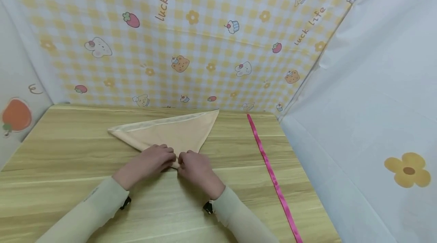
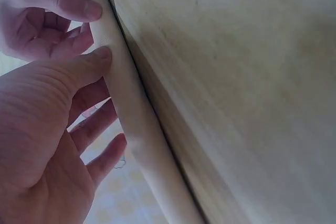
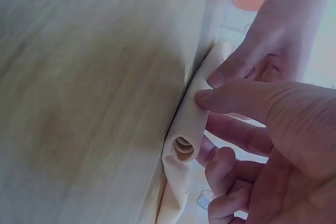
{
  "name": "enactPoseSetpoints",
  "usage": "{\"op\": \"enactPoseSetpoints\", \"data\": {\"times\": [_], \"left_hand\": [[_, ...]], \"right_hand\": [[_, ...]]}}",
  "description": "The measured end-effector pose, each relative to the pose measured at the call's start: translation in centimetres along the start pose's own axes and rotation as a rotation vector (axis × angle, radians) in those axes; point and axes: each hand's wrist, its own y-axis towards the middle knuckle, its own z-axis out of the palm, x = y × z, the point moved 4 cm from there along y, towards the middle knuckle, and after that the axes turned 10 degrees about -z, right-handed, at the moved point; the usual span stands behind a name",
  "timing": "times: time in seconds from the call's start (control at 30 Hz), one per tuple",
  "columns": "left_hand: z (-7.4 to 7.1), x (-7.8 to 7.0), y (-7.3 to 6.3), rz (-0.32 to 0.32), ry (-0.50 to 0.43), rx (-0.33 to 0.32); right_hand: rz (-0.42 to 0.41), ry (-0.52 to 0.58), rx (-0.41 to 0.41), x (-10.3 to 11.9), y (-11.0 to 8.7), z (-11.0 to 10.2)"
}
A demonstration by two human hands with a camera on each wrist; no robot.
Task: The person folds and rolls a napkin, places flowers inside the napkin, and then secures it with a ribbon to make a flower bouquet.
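From the head view, a peach cloth [image 1: 170, 133] is lying on the wooden tabletop [image 1: 68, 148], making a shape like a triangle, with a pale strip running along its far side. The left hand [image 1: 153, 159] and the right hand [image 1: 197, 169] are working side by side at its near edge, both pinching it. A pink ribbon [image 1: 268, 163] is lying well apart, off to the right, and a yellow checked sheet [image 1: 205, 47] is hanging behind. From the left wrist, that near edge is making a long, soft roll [image 2: 126, 90], and both thumbs are pressing on it. From the right wrist, the roll is showing a round open end, and the right hand is holding nearer to it.
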Motion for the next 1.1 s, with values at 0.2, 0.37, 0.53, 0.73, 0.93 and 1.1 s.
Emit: {"op": "enactPoseSetpoints", "data": {"times": [0.2, 0.37, 0.53, 0.73, 0.93, 1.1], "left_hand": [[-0.1, -0.2, 0.1, 0.021, 0.089, -0.074], [-0.4, -0.5, 0.3, 0.025, 0.15, -0.097], [0.0, -0.4, 1.1, -0.007, 0.133, -0.055], [0.4, 0.3, 2.3, -0.049, 0.051, 0.037], [0.2, 0.6, 2.5, -0.072, 0.013, 0.044], [0.0, 0.0, 2.3, -0.007, 0.093, -0.052]], "right_hand": [[-0.03, 0.073, -0.021, -0.6, 0.4, 0.0], [-0.032, 0.18, -0.013, -1.5, 0.8, -0.2], [-0.017, 0.162, -0.002, -1.7, 1.0, -0.5], [-0.014, 0.005, -0.039, -0.8, 0.6, -0.9], [-0.015, -0.082, -0.076, -0.5, 0.8, -0.5], [-0.012, -0.054, -0.045, -1.1, 1.4, -0.5]]}}
